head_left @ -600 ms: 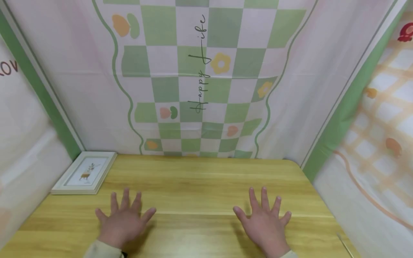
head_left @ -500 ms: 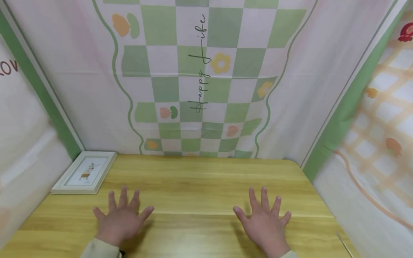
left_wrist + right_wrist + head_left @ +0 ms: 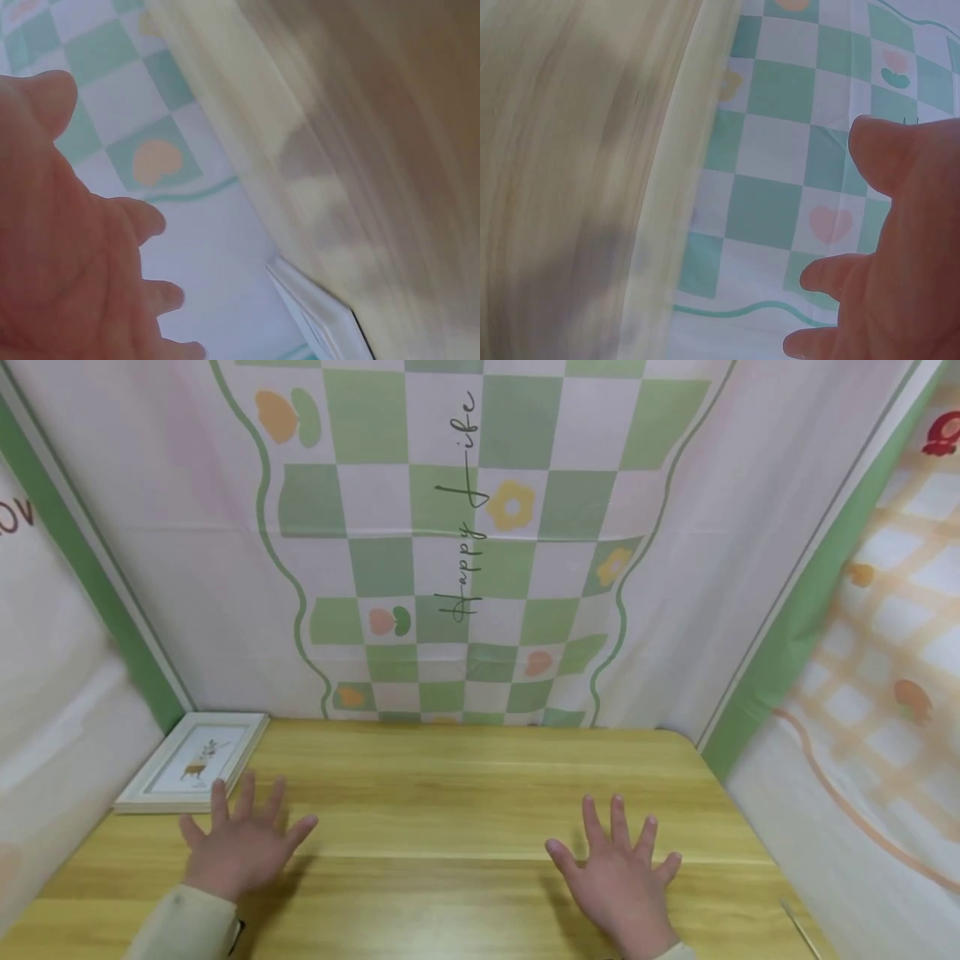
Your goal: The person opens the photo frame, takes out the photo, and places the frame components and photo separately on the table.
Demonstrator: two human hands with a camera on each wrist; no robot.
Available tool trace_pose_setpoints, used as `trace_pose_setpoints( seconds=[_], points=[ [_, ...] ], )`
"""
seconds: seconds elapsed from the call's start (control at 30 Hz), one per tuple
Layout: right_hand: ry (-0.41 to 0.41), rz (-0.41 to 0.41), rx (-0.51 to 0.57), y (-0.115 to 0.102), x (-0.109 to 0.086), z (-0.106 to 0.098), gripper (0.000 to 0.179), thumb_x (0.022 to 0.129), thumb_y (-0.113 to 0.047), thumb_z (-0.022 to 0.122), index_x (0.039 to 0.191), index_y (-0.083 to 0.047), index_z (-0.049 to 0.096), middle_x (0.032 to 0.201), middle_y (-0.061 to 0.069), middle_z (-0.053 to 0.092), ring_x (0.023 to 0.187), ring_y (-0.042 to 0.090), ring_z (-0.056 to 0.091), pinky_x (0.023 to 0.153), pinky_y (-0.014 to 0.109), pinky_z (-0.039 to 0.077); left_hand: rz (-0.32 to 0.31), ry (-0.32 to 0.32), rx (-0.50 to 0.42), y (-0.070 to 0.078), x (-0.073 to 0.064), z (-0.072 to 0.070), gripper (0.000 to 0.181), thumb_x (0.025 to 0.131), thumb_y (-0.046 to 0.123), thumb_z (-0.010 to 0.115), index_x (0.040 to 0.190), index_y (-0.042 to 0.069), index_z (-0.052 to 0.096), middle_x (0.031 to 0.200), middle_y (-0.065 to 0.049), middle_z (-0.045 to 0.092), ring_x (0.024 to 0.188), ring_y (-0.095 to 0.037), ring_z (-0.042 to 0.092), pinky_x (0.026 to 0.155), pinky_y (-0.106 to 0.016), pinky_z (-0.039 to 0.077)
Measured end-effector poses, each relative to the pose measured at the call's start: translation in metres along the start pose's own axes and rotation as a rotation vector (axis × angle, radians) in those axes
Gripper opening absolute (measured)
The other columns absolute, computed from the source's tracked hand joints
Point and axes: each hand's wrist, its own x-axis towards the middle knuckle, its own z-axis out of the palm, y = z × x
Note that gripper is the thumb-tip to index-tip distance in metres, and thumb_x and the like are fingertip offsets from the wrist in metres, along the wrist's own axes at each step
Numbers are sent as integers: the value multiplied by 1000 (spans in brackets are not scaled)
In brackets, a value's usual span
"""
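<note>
My left hand [image 3: 238,852], fingers spread, hovers over the left part of the wooden table [image 3: 420,793] and holds nothing. Its fingertips overlap the near edge of a white picture frame [image 3: 172,760] in the head view; the left wrist view shows a gap between the hand and the frame [image 3: 315,307]. A small animal picture shows in the frame, which lies flat at the table's back left. Over the right part of the table my right hand [image 3: 621,889] is also spread, palm down, with nothing in it.
A thin pale stick [image 3: 801,930] lies at the table's right edge. Behind the table hangs a green and white checked curtain [image 3: 442,568]. Further curtains flank it on the left [image 3: 67,660] and the right [image 3: 892,677].
My left hand has moved left and a little forward, up to the picture frame. My right hand has stayed nearly still. The head view has shifted slightly.
</note>
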Motion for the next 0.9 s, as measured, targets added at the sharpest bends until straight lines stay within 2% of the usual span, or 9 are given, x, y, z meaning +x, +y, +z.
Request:
trace_pose_setpoints(
  seconds=[0.13, 0.33, 0.47, 0.67, 0.9],
  points=[
    [-2, 4, 2, 0, -1, -2, 100, 88, -84, 22, 160, -14, 20, 160, 28, 1, 134, 67, -10, 87, 85, -13, 0, 2, 6, -24, 9, -8, 101, 93, 78, 22, 156, -1, 21, 155, -36, -10, 131, -61, -27, 86, -77, -24],
    [-9, 12, 6, 2, -1, -4, 101, 88, -84, 22, 160, -13, 20, 160, 28, 1, 133, 67, -10, 87, 85, -13, -26, -14, 13, -66, 24, -20, 101, 94, 77, 21, 157, -1, 8, 151, -37, -23, 127, -64, -29, 81, -84, -19],
    [-8, 14, 8, 3, -1, -5, 102, 88, -85, 21, 160, -13, 20, 160, 28, 1, 133, 67, -10, 86, 85, -14, -45, -34, -18, -88, 30, -26, 103, 94, 77, 23, 156, 0, -2, 146, -39, -29, 124, -66, -31, 77, -86, -18],
    [-10, 17, 18, 4, -3, -7, 101, 88, -84, 21, 160, -13, 19, 160, 28, 0, 133, 67, -10, 87, 85, -14, -60, -48, -82, -104, 29, -31, 100, 95, 75, 25, 155, 0, -5, 140, -42, -34, 120, -68, -33, 77, -86, -18],
    [3, 18, 13, 7, -3, -6, 100, 89, -83, 22, 160, -13, 20, 161, 28, 2, 134, 67, -9, 87, 84, -14, -58, -20, -104, -117, 32, -29, 98, 98, 70, 29, 154, -3, -5, 141, -47, -28, 122, -70, -28, 86, -84, -12]
  ],
)
